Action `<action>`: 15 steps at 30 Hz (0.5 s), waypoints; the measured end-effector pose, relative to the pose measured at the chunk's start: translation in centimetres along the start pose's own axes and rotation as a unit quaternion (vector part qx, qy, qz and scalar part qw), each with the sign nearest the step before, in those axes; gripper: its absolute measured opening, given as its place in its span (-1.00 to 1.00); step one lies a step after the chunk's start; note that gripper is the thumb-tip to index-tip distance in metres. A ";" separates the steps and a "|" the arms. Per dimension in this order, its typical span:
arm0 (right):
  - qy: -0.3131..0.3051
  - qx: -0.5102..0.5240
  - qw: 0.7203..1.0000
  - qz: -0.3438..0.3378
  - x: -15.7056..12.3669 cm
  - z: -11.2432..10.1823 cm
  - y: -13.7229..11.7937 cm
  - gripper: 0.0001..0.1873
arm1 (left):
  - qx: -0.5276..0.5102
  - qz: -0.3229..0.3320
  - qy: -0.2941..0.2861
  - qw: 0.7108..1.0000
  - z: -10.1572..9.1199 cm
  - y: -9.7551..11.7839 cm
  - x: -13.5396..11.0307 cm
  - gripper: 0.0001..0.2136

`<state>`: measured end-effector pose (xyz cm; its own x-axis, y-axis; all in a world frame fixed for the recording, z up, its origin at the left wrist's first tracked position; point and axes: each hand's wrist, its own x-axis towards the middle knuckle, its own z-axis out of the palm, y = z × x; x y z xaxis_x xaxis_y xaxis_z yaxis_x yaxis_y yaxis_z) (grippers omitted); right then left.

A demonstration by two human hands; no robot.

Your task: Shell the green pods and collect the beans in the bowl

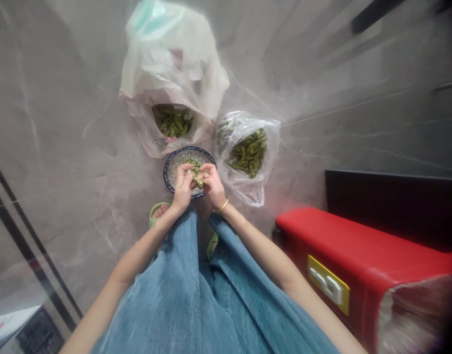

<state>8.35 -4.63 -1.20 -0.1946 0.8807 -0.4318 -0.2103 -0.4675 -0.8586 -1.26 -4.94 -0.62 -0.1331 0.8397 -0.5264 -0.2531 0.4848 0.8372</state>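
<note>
Over a blue-rimmed patterned plate (167,183), my left hand (183,186) and my right hand (213,184) meet with their fingertips pinched together. Between them is a green bean pod (197,178), split or bent, though the fingers partly cover it. Shelled green beans (191,161) lie in a small heap on the plate just beyond my fingers. A clear plastic bag (272,147) of green pods (250,153) stands open right of the plate. Behind the plate, a larger white plastic bag (207,64) also gapes open, with green pods (173,121) inside.
On the right, a red box-like case (344,246) with a yellow label stands close to my right arm, beside a dark panel (391,206). A white and dark box (26,329) sits at the lower left. Grey marbled tiles (71,113) form the floor.
</note>
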 end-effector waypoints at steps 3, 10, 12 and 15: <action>-0.009 0.011 1.000 -0.025 -0.3 -0.3 -0.1 -0.72 | -0.049 -0.058 -0.021 0.997 0.1 0.2 0.4 -0.80; -0.002 -0.137 0.990 -0.030 -1.5 -0.1 -0.2 -0.77 | 0.055 0.049 0.011 0.997 -1.1 -0.4 1.1 -0.77; -0.002 -0.153 0.988 0.000 -1.1 -0.1 -0.1 -0.60 | 0.140 0.131 0.009 0.981 -1.2 -0.4 0.4 -0.69; -0.040 -0.166 0.985 0.015 -0.6 -0.2 -0.2 -0.50 | 0.223 0.200 0.007 0.954 -1.3 -0.1 -0.3 -0.62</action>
<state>8.75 -5.05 -0.83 -0.2730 0.8521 -0.4466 0.1184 -0.4309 -0.8946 -2.42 -5.58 -0.75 -0.1463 0.9777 -0.1504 0.2528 0.1839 0.9499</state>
